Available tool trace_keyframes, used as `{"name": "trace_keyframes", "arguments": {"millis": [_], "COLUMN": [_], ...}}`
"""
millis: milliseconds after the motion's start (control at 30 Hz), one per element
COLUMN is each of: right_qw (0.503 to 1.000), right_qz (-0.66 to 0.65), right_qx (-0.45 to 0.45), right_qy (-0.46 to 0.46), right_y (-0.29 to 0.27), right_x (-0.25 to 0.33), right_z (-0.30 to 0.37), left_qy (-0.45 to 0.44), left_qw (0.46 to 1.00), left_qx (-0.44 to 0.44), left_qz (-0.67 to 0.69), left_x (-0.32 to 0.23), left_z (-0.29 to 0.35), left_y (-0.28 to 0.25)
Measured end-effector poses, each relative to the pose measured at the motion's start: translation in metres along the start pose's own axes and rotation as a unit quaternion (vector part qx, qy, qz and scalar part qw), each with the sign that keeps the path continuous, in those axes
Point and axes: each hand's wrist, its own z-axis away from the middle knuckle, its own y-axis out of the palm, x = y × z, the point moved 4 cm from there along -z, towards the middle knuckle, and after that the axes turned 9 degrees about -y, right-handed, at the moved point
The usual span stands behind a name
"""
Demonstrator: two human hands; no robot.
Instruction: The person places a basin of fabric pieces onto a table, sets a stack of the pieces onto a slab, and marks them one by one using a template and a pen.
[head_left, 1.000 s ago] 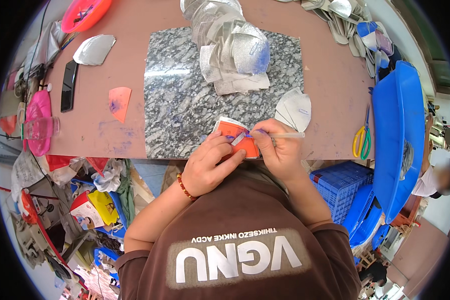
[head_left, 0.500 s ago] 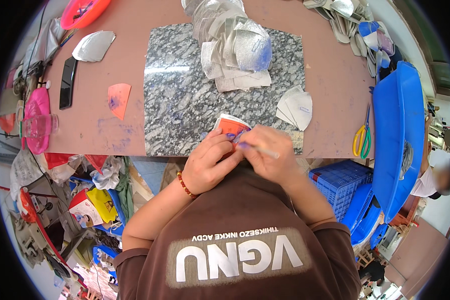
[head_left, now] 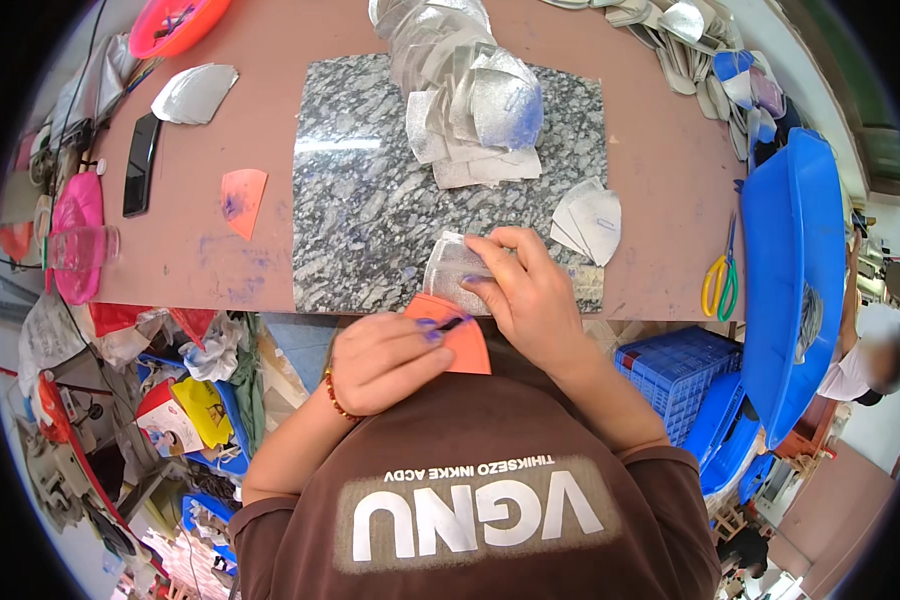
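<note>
My left hand [head_left: 385,362] is closed on an orange fan-shaped template [head_left: 465,348], held against the front of my body. A small dark thing [head_left: 455,323], which I cannot make out, shows at its ink-stained fingertips. My right hand [head_left: 530,295] pinches a silver, curved cut piece [head_left: 450,268] by its right side. This piece lies over the front part of the granite slab [head_left: 350,225], just beyond the template. Farther back on the slab rises a heap of silver pieces [head_left: 505,100]. A smaller fan of pale pieces [head_left: 592,220] sits at the slab's right edge.
Scissors [head_left: 720,280] lie at the table's right, beside a long blue tub [head_left: 795,270]. To the left are another orange piece [head_left: 241,203], a black phone [head_left: 141,165], silver pieces [head_left: 195,94] and a red bowl [head_left: 175,25]. Blue crates [head_left: 680,375] stand below.
My hands have moved apart. The silver piece now shows uncovered in my right hand, while the orange template has come nearer my body in my left. The pale pen seen in my right hand no longer shows.
</note>
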Motion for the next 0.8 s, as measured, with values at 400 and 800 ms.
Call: {"name": "trace_keyframes", "arguments": {"millis": [400, 800], "right_qw": [0.975, 0.959], "right_qz": [0.002, 0.071], "right_qx": [-0.089, -0.146], "right_qy": [-0.205, 0.234], "right_y": [0.000, -0.088], "right_x": [-0.006, -0.080], "right_z": [0.020, 0.026], "left_qy": [-0.296, -0.052], "left_qw": [0.946, 0.995], "left_qx": [-0.079, 0.001], "left_qz": [0.101, -0.090], "left_x": [0.016, 0.007], "left_z": [-0.031, -0.017], "left_y": [0.015, 0.040]}}
